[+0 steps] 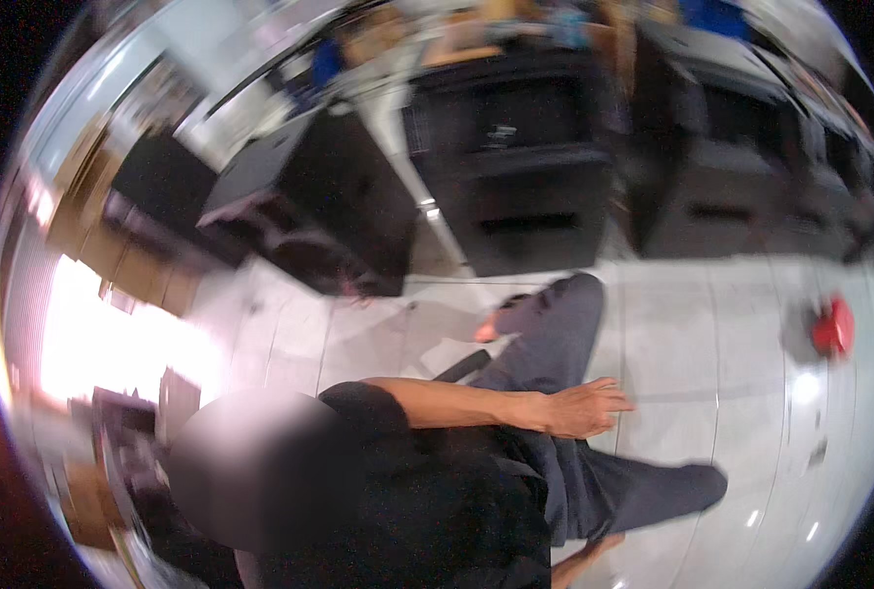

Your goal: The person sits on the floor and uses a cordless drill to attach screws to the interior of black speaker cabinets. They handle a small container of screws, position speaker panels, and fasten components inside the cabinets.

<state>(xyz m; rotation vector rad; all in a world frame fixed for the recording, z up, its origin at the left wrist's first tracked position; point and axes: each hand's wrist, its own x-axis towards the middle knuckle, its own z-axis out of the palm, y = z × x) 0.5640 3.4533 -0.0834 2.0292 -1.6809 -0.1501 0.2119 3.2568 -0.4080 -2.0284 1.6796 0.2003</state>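
Neither my left hand nor my right hand shows in the head view. Close by in the lower middle sits another person in a black shirt (437, 481) and grey trousers (555, 344), seen from above with the knees pointing right. One of that person's hands (582, 407) hangs over the lap with loosely bent fingers; no object shows in it. A bare limb (589, 562) shows below the nearer knee, mostly hidden. On the pale tiled floor (672, 344) at the right stands a small red object (834, 329), too blurred to name.
Large black cabinets, like loudspeakers, line the far side: one at the left (309, 201), one in the middle (530, 221) and one at the right (692, 187). Brown cardboard boxes (88, 196) stand at the far left, above a bright opening (113, 334). Motion smears the picture.
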